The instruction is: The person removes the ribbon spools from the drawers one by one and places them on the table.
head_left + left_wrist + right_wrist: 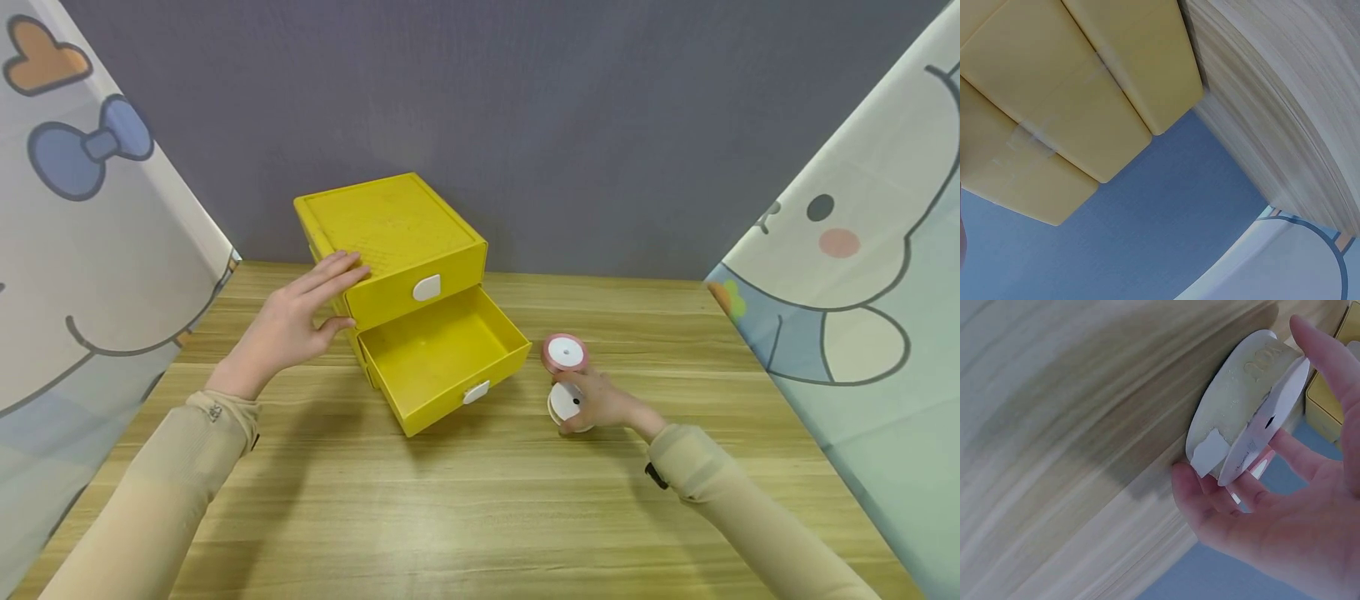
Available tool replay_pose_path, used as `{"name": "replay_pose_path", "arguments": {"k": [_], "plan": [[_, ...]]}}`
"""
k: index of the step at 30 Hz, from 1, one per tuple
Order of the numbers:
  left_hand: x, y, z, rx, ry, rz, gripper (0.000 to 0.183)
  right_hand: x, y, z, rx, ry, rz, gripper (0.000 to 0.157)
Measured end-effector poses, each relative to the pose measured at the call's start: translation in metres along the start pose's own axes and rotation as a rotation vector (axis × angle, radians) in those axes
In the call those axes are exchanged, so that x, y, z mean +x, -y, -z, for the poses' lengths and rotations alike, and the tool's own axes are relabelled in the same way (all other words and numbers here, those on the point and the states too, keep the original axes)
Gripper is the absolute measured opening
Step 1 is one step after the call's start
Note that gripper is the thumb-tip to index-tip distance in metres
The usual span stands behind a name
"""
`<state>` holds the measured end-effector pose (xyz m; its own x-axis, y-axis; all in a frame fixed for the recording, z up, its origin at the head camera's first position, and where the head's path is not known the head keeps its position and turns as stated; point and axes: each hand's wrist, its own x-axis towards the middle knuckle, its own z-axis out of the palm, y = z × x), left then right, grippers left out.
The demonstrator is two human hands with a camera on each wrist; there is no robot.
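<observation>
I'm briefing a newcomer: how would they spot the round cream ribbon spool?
Find the boxy yellow plastic drawer cabinet. Right of its open drawer, on the wooden table, the right hand grips the round cream ribbon spool. Its edge looks pale, unlike the round pink-edged spool just beyond.

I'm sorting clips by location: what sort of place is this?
Probably a small tabletop work corner, perhaps set up for filming: a wood-grain tabletop bearing a yellow drawer unit, with a plain grey backdrop behind and cartoon-print sheets on both sides.
</observation>
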<state>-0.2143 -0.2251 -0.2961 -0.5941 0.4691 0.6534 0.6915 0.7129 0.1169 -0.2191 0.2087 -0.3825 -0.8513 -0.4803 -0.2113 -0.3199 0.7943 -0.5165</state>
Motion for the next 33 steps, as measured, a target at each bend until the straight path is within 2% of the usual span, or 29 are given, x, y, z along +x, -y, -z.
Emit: {"name": "replay_pose_path", "arguments": {"k": [8, 15, 23, 28, 33], "plan": [[0.0, 0.0, 0.0, 0.0, 0.001, 0.003, 0.074, -0.001, 0.001, 0.0, -0.004, -0.006, 0.022, 0.073], [0.0, 0.0, 0.0, -0.001, -0.005, -0.002, 0.074, -0.001, 0.003, 0.003, 0.022, 0.029, -0.026, 0.071], [0.0, 0.0, 0.0, -0.002, -0.006, -0.006, 0.074, -0.002, 0.004, 0.011, 0.063, 0.032, 0.0, 0.069], [0.0, 0.001, 0.0, 0.001, -0.007, -0.008, 0.075, -0.005, 0.011, 0.015, -0.012, 0.019, 0.0, 0.07], [-0.001, 0.001, -0.001, 0.002, -0.01, -0.009, 0.075, -0.008, 0.021, 0.018, -0.109, -0.029, 0.041, 0.065]]}}
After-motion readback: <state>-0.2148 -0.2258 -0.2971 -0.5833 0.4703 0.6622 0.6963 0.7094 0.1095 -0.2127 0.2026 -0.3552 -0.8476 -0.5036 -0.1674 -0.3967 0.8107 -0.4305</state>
